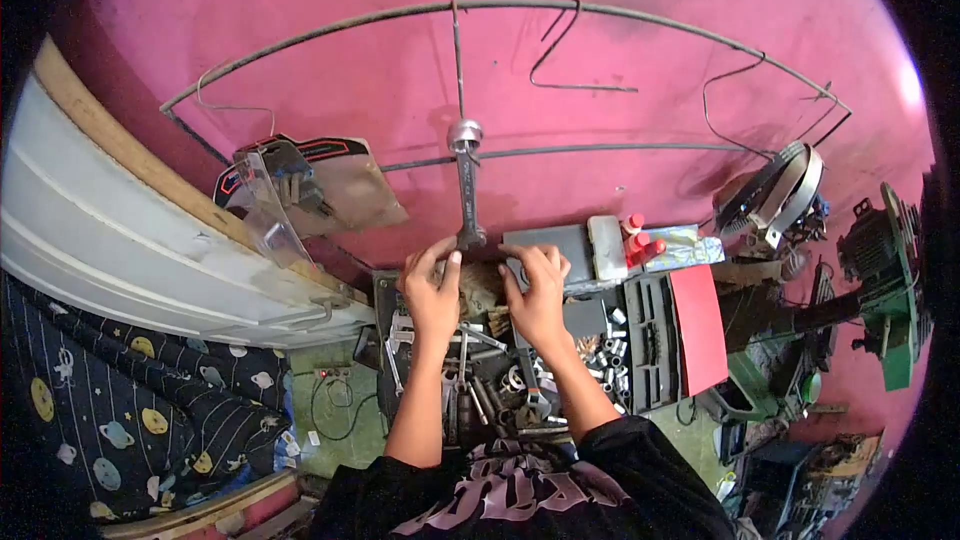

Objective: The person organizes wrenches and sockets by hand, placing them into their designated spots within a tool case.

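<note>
A dark combination wrench (468, 190) stands upright in front of the pink wall, its shiny ring end at the top, at the lower end of a thin hanging rod (459, 60). Whether the ring is hooked on the rod is hard to tell. My left hand (432, 295) pinches the wrench's lower, open-jaw end between thumb and fingers. To the right of it, my right hand (538, 295) is raised with bent fingers apart, and nothing shows in it. Below both hands lies a tray of tools (384, 290) with several wrenches (463, 360) and sockets (612, 350).
A curved metal rack (620, 12) with wire hooks (565, 55) spans the wall. Red-capped bottles (640, 240) stand behind the tools. A white door (150, 210) and patterned dark cloth (130, 390) are at left. Green machinery (885, 290) stands at right.
</note>
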`<control>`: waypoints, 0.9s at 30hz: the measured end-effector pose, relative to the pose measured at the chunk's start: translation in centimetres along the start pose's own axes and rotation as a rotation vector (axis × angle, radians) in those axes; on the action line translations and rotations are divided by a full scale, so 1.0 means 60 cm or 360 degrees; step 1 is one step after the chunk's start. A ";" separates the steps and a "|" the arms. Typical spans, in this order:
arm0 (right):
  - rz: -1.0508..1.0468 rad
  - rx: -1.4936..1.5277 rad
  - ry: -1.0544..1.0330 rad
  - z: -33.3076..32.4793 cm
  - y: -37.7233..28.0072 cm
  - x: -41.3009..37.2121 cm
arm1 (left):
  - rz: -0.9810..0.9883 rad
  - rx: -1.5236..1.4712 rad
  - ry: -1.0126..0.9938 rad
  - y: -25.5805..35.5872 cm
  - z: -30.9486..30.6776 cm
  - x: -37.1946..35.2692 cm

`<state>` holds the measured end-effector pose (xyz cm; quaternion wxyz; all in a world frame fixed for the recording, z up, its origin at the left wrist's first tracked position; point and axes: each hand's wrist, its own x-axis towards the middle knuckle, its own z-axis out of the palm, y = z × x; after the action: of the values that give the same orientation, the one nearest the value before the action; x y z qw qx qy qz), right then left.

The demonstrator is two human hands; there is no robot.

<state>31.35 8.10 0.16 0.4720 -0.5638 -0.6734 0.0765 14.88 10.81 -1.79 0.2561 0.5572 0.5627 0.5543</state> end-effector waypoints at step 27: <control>0.0322 -0.0496 -0.0555 -0.051 0.102 -0.423 | -0.0514 0.1146 -0.0831 -0.271 -0.278 -0.407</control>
<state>35.72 -12.13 -16.01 0.2461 -0.6726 -0.6884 0.1146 0.27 -13.27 -20.40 0.2623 0.6367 0.7154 0.1184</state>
